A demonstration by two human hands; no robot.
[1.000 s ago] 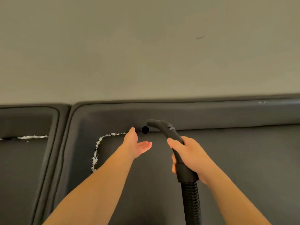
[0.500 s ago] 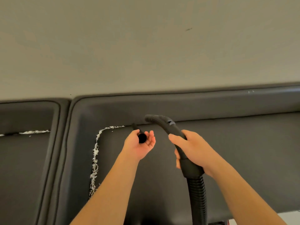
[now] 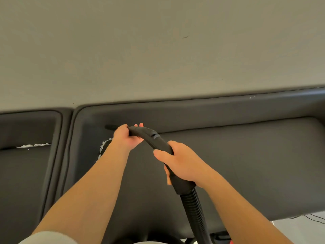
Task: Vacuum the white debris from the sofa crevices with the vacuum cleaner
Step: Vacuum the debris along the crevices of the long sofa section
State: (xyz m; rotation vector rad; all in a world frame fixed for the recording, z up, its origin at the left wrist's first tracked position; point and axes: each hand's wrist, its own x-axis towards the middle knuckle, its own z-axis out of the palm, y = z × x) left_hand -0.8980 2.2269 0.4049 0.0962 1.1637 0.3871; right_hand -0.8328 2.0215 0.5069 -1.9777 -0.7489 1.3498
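Note:
My right hand [image 3: 181,163] grips the black curved handle of the vacuum hose [image 3: 149,136], whose ribbed tube [image 3: 193,208] runs down to the bottom edge. At the handle's front end my left hand [image 3: 125,137] holds a thin black crevice nozzle [image 3: 110,127] that sticks out to the left. White debris [image 3: 102,147] lines the crevice around the dark sofa seat cushion [image 3: 246,164], partly hidden behind my left forearm. More white debris [image 3: 33,145] lies in the crevice of the left cushion.
The dark sofa backrest [image 3: 193,111] runs across the view under a plain beige wall [image 3: 158,50]. A strip of light floor [image 3: 299,226] with a thin cable shows at the bottom right.
My left hand closed on the small black nozzle, then brought it up to the front end of the hose handle. My right hand kept its grip and the view shifted slightly.

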